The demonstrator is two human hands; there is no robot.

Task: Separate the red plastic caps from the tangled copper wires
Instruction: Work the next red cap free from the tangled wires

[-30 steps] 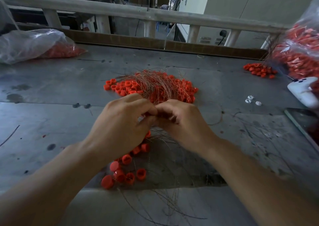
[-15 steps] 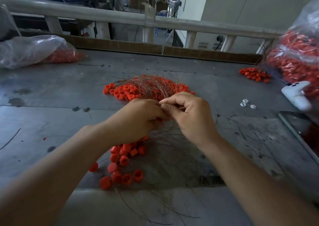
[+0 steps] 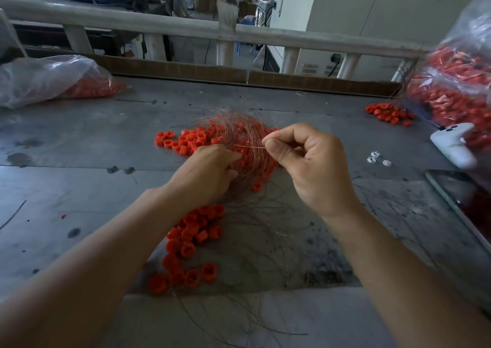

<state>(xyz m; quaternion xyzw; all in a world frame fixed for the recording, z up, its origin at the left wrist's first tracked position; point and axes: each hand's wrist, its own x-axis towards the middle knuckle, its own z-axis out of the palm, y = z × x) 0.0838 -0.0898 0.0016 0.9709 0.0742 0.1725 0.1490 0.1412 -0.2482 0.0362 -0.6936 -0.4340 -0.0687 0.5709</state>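
Note:
A tangle of thin copper wires [image 3: 240,132] lies over a pile of red plastic caps [image 3: 186,141] in the middle of the grey metal table [image 3: 79,140]. My left hand [image 3: 204,172] is curled at the near edge of the tangle, its fingertips hidden among wires and caps. My right hand [image 3: 310,164] is to the right of it and pinches one copper strand [image 3: 255,147] between thumb and forefinger, the strand stretched leftward into the tangle. A second group of loose red caps [image 3: 190,244] lies nearer to me, below my left wrist, among loose wires [image 3: 265,241].
A clear bag with red caps [image 3: 53,82] lies at the far left. A large bag of caps and wires [image 3: 457,92] stands at the right, with a few loose caps [image 3: 388,112] beside it. A white device [image 3: 454,145], small white bits [image 3: 376,157] and a dark flat panel [image 3: 462,196] sit right.
My hands have drawn apart. The right hand has moved right and up, pulling a copper strand out of the tangle, while the left hand stays at the pile.

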